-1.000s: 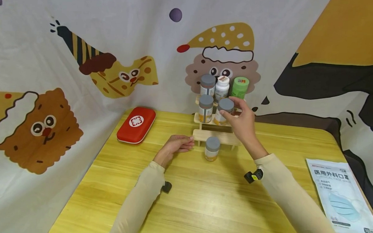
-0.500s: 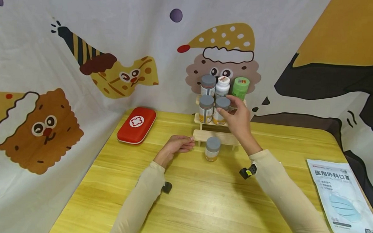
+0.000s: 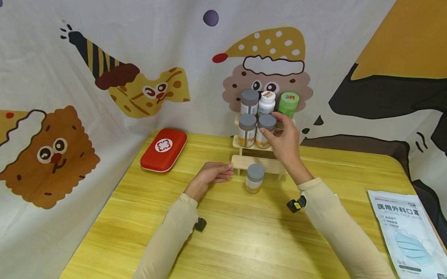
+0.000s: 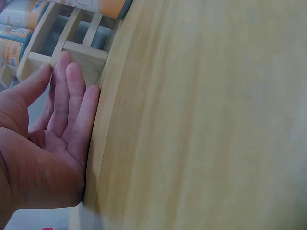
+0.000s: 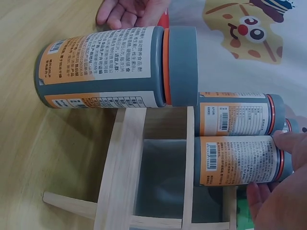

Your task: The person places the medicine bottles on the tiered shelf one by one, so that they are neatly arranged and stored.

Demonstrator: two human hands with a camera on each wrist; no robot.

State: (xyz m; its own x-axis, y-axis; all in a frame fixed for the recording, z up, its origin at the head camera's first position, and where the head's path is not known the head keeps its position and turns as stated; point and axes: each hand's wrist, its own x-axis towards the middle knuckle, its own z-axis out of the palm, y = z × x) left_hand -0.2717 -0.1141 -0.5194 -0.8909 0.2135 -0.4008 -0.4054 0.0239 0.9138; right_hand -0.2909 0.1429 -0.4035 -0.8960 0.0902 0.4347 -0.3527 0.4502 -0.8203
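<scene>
On the middle tier of a small wooden step rack (image 3: 260, 164), my right hand (image 3: 287, 142) grips a grey-lidded supplement bottle (image 3: 264, 132) near its lid, thumb on one side and fingers on the other. A matching bottle (image 3: 247, 131) stands close at its left. My left hand (image 3: 214, 172) pinches the left end of the rack's lowest step, its fingers reaching past the board in the left wrist view. Another grey-lidded bottle (image 3: 254, 178) stands upright on the table in front of the rack; it looms large in the right wrist view.
The top tier carries a grey-lidded bottle (image 3: 249, 101), a white bottle (image 3: 267, 102) and a green bottle (image 3: 288, 104). A red zip case (image 3: 164, 150) lies at the table's back left. At the right lies a face mask packet (image 3: 412, 240). A printed cloth hangs behind.
My right hand has shifted slightly left with the bottle, bringing it closer to its neighbour on the middle tier. Over the last half second almost nothing moves. The left hand stays put.
</scene>
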